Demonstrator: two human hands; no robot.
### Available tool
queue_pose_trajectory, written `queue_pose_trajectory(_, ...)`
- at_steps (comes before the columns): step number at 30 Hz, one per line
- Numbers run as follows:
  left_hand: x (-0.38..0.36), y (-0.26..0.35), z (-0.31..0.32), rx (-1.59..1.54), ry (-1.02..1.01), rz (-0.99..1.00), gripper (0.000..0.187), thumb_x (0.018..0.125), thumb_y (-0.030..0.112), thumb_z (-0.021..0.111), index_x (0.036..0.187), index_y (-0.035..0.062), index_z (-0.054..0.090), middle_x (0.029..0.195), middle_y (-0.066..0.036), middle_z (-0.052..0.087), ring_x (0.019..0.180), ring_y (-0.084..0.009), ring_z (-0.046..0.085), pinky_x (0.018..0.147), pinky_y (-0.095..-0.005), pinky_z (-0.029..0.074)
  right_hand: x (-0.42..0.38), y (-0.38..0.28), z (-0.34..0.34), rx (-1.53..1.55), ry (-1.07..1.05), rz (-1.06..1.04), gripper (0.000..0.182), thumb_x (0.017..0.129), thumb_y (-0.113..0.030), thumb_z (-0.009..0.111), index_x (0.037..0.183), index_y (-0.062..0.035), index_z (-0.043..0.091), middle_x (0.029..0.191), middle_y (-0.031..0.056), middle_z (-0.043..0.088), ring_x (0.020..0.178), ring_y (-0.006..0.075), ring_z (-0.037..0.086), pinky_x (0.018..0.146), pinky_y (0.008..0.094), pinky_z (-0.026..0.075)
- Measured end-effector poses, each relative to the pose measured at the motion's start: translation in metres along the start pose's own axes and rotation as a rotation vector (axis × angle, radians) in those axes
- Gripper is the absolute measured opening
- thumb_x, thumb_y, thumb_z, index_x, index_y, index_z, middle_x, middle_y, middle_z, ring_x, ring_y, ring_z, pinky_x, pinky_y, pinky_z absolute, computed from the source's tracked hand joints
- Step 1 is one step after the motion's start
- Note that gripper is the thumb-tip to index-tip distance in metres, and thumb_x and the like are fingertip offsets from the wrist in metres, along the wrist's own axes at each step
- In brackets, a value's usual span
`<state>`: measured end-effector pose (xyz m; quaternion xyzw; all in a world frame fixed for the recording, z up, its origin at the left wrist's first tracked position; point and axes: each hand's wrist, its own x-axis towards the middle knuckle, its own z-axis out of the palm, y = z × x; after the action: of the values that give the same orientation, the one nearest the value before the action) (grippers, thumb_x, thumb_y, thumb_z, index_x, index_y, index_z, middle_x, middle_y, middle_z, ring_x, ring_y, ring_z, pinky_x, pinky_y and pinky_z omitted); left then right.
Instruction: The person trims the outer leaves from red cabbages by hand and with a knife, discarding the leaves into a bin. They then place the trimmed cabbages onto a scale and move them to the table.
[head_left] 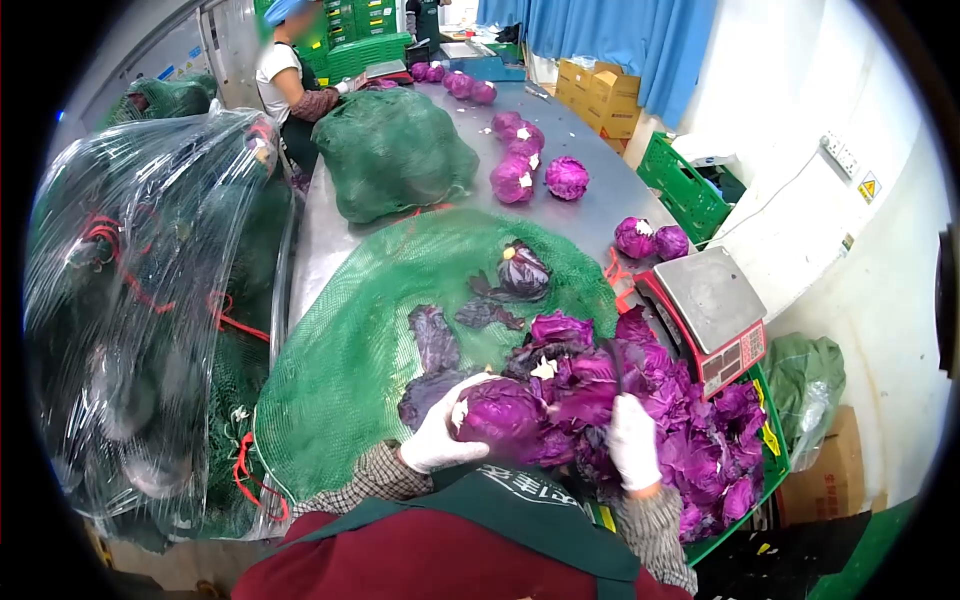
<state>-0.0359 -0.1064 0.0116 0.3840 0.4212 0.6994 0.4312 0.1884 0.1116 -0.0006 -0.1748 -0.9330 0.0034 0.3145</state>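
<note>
White gloves cover both hands. My left hand (pixel 440 432) is wrapped round the left side of a red cabbage (pixel 500 415), whose pale cut stem faces left. To its right, my right hand (pixel 633 440) is closed on the handle of a knife; its dark, blurred blade (pixel 614 365) points up over loose purple leaves. A green mesh sack (pixel 340 350) lies spread on the table beneath, with a dark cabbage (pixel 523 272) and several dark outer leaves (pixel 433 340) on it. Purple leaves (pixel 700 450) fill a green crate at the right.
A scale (pixel 712 300) stands at the right, near two cabbages (pixel 652 240). More cabbages (pixel 515 160) line the metal table (pixel 590 150) beyond a full mesh sack (pixel 395 150). Plastic-wrapped sacks (pixel 150 330) stand at the left. Another person (pixel 290 85) stands at the far left.
</note>
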Motion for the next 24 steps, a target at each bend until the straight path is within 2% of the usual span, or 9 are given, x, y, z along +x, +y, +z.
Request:
queue_pose_trajectory(1,0.007,0.008,0.003,-0.048,-0.058,-0.008,0.103,0.066,0.017,0.087,0.148,0.0022,0.027,0.146,-0.015,0.04,0.135,-0.026,0.041,0.113,-0.0425,0.032,-0.002,0.001,-0.03,-0.021,-0.002,0.114,0.009,0.085,0.003,0.052,0.092,0.0033,0.058,0.08,0.0204,0.059,0.071,0.0395,0.06,0.062,0.0465,0.05)
queue_pose_trajectory(2,0.017,0.016,0.007,-0.094,-0.124,-0.016,0.102,0.067,0.015,0.086,0.149,0.0026,0.026,0.147,-0.014,0.039,0.135,-0.0244,0.04,0.113,-0.0414,0.032,-0.006,0.003,-0.059,0.234,-0.065,0.533,0.02,0.078,0.008,0.054,0.097,0.0028,0.058,0.08,0.021,0.057,0.069,0.0388,0.059,0.06,0.0479,0.049)
queue_pose_trajectory(3,0.029,0.021,0.012,-0.187,-0.171,-0.016,0.104,0.067,0.017,0.087,0.149,0.0025,0.026,0.147,-0.013,0.04,0.135,-0.0243,0.04,0.113,-0.0418,0.031,-0.035,0.033,-0.064,-0.188,0.049,0.188,0.022,0.082,0.008,0.052,0.102,0.0029,0.056,0.083,0.0222,0.058,0.071,0.0386,0.059,0.06,0.0472,0.049)
queue_pose_trajectory(6,0.057,0.033,0.026,-0.274,-0.231,-0.096,0.102,0.066,0.018,0.087,0.148,0.0017,0.028,0.145,-0.012,0.043,0.133,-0.0224,0.043,0.112,-0.0405,0.034,-0.072,0.061,-0.123,-0.003,-0.045,0.641,0.028,0.099,-0.021,0.047,0.108,0.0019,0.06,0.077,0.0242,0.063,0.068,0.0419,0.061,0.06,0.0473,0.046)
queue_pose_trajectory(8,0.075,0.036,0.035,-0.186,-0.246,-0.198,0.095,0.068,0.012,0.085,0.146,0.0013,0.031,0.143,-0.011,0.045,0.131,-0.0209,0.045,0.111,-0.0388,0.035,-0.076,0.056,-0.141,-0.125,-0.16,0.815,0.032,0.096,-0.024,0.054,0.117,-0.0002,0.059,0.079,0.024,0.065,0.066,0.043,0.061,0.061,0.0454,0.05)
queue_pose_trajectory(10,0.09,0.026,0.048,-0.131,-0.277,-0.257,0.085,0.074,0.006,0.079,0.145,0.001,0.033,0.142,-0.009,0.046,0.129,-0.0197,0.046,0.11,-0.0366,0.037,-0.044,0.032,-0.142,0.173,0.036,0.676,0.038,0.088,-0.015,0.066,0.121,0.0025,0.059,0.088,0.0179,0.069,0.079,0.0276,0.069,0.073,0.0376,0.054)
queue_pose_trajectory(11,0.095,0.024,0.056,-0.057,-0.293,-0.294,0.083,0.075,0.005,0.079,0.145,0.0011,0.034,0.141,-0.009,0.047,0.128,-0.019,0.046,0.109,-0.0361,0.037,-0.02,0.007,-0.151,0.475,-0.12,0.962,0.038,0.085,-0.011,0.068,0.119,0.0039,0.06,0.098,0.0163,0.069,0.091,0.0222,0.068,0.08,0.0348,0.053)
queue_pose_trajectory(15,0.11,0.015,0.092,0.069,-0.353,-0.373,0.075,0.076,0.003,0.078,0.141,0.0007,0.041,0.131,-0.005,0.053,0.117,-0.0148,0.052,0.102,-0.0319,0.042,0.019,-0.031,-0.123,0.567,0.04,0.311,0.043,0.08,-0.006,0.073,0.121,-0.0037,0.061,0.113,0.0135,0.06,0.104,0.0273,0.06,0.087,0.0333,0.05)
queue_pose_trajectory(24,0.137,0.018,0.125,0.22,-0.38,-0.478,0.082,0.071,-0.004,0.08,0.142,-0.0022,0.04,0.123,-0.001,0.055,0.107,-0.0101,0.052,0.097,-0.0275,0.043,-0.001,0.007,-0.13,0.643,-0.07,0.399,0.035,0.08,-0.01,0.076,0.109,-0.0011,0.059,0.095,0.0107,0.058,0.081,0.0219,0.061,0.07,0.0301,0.051)
